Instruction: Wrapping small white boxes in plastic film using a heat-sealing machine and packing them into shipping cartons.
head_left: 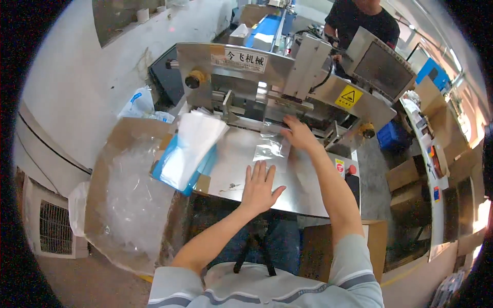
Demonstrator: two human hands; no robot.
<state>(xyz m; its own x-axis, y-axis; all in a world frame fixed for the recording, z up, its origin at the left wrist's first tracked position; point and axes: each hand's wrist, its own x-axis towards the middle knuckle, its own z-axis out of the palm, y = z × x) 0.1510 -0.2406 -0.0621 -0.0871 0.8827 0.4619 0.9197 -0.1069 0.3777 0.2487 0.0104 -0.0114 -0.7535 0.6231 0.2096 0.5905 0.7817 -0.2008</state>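
A clear plastic bag [270, 147] lies on the metal worktable, its far end under the front of a steel machine [280, 64]. My left hand [259, 191] rests flat with fingers spread, its fingertips at the near edge of the bag. Farther off, my right hand [302, 134] reaches to the bag's right side by the machine's opening. Its thumb and fingers are apart, and I see nothing held in it. To the left, a stack of white plastic bags [187, 143] leans in a blue tray [174, 179].
A large carton of clear plastic bags [97, 205] stands at the left. Another carton [377, 246] sits below the table's right side. A red button [352, 169] is beside my right forearm. A person [354, 23] stands behind the machine near a screen [385, 69].
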